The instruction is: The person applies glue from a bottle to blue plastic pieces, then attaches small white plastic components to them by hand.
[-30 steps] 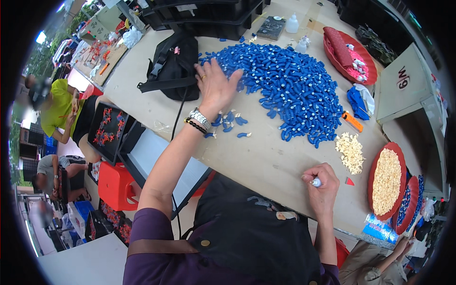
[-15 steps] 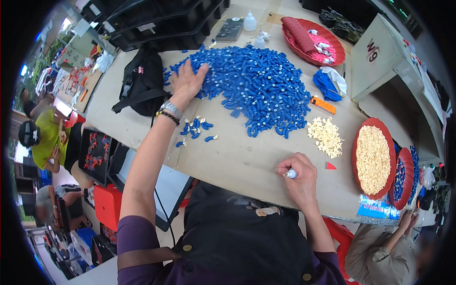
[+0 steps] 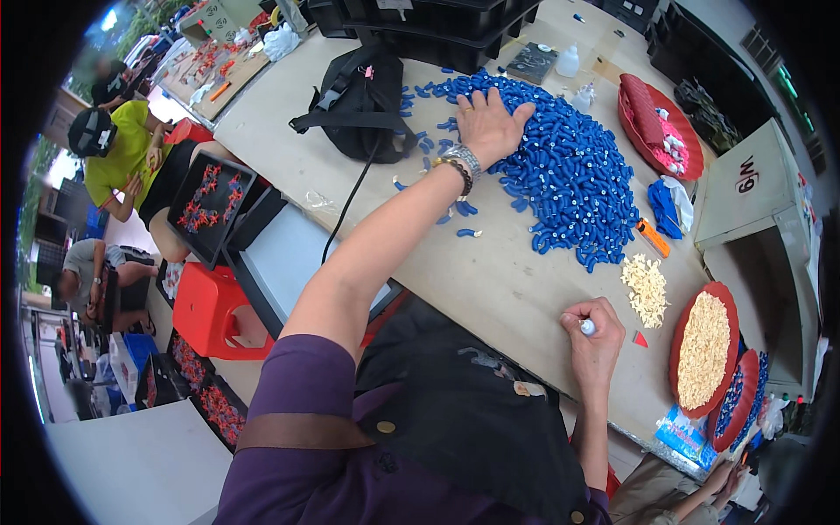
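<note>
Blue pieces (image 3: 577,188) are heaped around 2 o'clock in view. Left hand (image 3: 492,129) is spread wide on the heap's 10 o'clock side, can't tell if it's gripping any. Right hand (image 3: 598,343) is curled round a small white bottle (image 3: 588,327), 6 o'clock from the heap.

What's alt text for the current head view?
Fingers spread, a person's left hand is over a large heap of small curved blue pieces on a worktable; the right hand grips a small white object, mostly hidden. A pile of cream pieces and a black strap bag lie nearby.
</note>
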Motion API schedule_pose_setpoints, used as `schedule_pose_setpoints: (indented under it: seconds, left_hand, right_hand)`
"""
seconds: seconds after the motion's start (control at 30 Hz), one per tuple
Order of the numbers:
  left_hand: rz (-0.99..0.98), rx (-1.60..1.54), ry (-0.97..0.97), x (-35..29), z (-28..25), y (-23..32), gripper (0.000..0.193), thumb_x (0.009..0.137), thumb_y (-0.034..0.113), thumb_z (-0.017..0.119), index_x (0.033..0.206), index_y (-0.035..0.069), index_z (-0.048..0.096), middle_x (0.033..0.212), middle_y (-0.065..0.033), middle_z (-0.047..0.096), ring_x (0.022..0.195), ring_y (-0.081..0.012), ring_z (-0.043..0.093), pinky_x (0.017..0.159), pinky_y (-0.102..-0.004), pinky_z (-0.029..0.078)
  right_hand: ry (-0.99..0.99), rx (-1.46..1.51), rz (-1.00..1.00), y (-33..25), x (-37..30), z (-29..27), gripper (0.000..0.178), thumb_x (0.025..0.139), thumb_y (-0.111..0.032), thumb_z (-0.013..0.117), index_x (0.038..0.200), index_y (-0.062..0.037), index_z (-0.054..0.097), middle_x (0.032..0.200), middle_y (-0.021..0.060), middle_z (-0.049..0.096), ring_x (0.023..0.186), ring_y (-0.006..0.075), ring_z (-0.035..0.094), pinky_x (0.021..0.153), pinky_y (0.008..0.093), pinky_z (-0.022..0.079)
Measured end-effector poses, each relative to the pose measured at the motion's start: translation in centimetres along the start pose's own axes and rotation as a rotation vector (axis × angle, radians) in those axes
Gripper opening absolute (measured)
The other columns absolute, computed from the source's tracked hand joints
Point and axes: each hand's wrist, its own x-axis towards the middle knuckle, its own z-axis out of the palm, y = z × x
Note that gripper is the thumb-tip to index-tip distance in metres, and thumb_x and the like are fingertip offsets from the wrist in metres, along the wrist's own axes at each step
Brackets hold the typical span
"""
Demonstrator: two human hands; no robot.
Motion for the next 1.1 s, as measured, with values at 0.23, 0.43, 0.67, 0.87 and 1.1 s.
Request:
schedule_pose_setpoints:
  seconds: [0.23,0.43,0.67,0.87,1.1]
  left_hand:
    - [0.127,-0.112,0.083,-1.0,-0.4,0.0,0.076,0.09,0.054,0.042,0.14,-0.002,0.03,0.138,-0.0281,0.035,0.133,-0.0516,0.019,0.11,-0.0566,0.015]
    - [0.33,-0.259,0.155,-4.7,-5.7,-1.1,0.054,0.091,0.034,0.05,0.133,0.001,0.043,0.131,-0.0237,0.048,0.13,-0.0434,0.032,0.107,-0.0498,0.026]
    - [0.576,0.104,-0.026,-14.3,-9.2,-2.2,0.048,0.084,0.029,0.062,0.127,0.007,0.053,0.124,-0.0179,0.054,0.131,-0.0382,0.034,0.109,-0.0536,0.022]
    - [0.645,0.194,-0.245,-15.4,-9.5,-3.5,0.05,0.085,0.024,0.059,0.133,0.015,0.05,0.136,-0.0131,0.045,0.138,-0.0359,0.025,0.112,-0.0533,0.013]
    - [0.713,0.489,0.262,-7.0,-12.6,-3.9,0.011,0.074,0.007,0.062,0.082,0.004,0.069,0.085,-0.0118,0.064,0.104,-0.0294,0.054,0.098,-0.0438,0.034]
  right_hand:
    - [0.003,-0.012,0.055,-0.4,-0.1,0.1,0.008,0.068,0.004,0.067,0.073,0.001,0.061,0.071,0.0091,0.056,0.066,0.0213,0.054,0.061,0.0306,0.042]
    - [0.01,0.131,0.079,0.4,0.1,-0.9,0.007,0.069,0.005,0.065,0.074,0.0017,0.062,0.073,0.0066,0.057,0.069,0.017,0.054,0.063,0.0273,0.043]
    - [0.059,0.454,0.224,1.4,0.2,-1.4,0.005,0.081,0.001,0.064,0.084,-0.0014,0.06,0.084,0.0029,0.062,0.07,0.0073,0.052,0.063,0.0207,0.041]
    - [0.036,0.457,0.246,1.0,0.4,-0.9,0.005,0.084,-0.002,0.064,0.085,-0.0027,0.06,0.077,0.0007,0.061,0.065,0.0053,0.05,0.06,0.0189,0.04]
    - [0.049,0.433,0.301,1.0,0.3,-1.0,0.007,0.081,0.0,0.067,0.083,-0.0016,0.061,0.077,-0.0013,0.06,0.07,0.0049,0.051,0.064,0.0191,0.041]
